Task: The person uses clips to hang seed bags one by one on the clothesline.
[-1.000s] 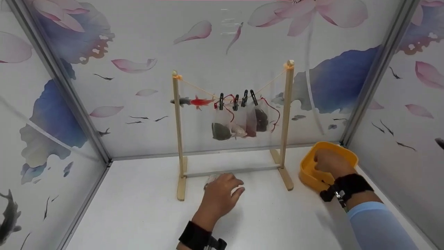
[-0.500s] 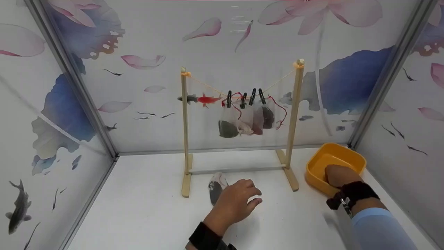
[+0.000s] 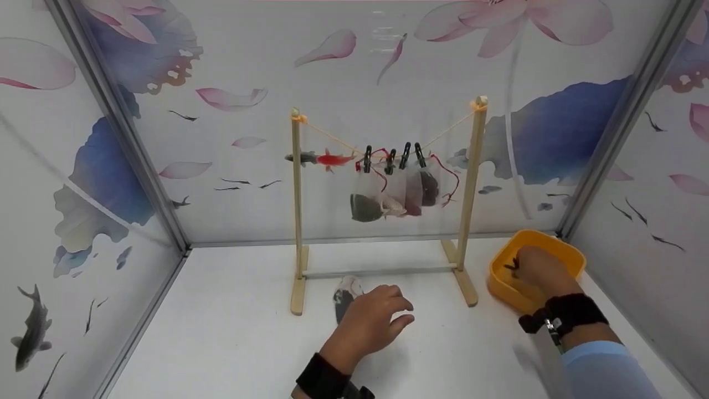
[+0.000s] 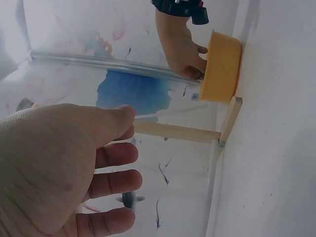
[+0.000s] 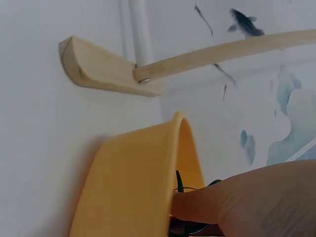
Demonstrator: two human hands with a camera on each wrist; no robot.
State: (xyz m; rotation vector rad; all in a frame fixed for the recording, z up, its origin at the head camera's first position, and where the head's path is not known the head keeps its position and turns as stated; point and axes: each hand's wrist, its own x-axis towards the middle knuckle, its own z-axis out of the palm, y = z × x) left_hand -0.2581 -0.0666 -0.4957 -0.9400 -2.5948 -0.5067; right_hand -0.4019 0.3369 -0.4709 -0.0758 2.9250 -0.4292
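Note:
My right hand [image 3: 544, 271] reaches into a yellow plastic box [image 3: 503, 289] at the right of the table. Its fingertips pinch a small black clip [image 3: 510, 267], whose dark prong also shows over the rim in the right wrist view. My left hand [image 3: 370, 320] hovers near the table's middle, fingers loosely bent and holding nothing. Beside it lies a small pouch [image 3: 343, 296] with dark contents, partly covered by the hand. Behind, several sheer pouches [image 3: 366, 207] hang from a sagging string [image 3: 331, 136], held by black clips [image 3: 406, 154].
A wooden stand with two uprights [image 3: 297, 194] carries the string; its feet [image 3: 467, 288] rest on the white table [image 3: 232, 338]. A pale crossbar [image 3: 382, 271] joins them low down. Printed panels [image 3: 238, 44] enclose the back and sides.
My left hand has shifted right, off the pouch, which now shows more. My right hand dipped deeper into the box and then rose with a black clip at its fingertips. The head view shifted slightly.

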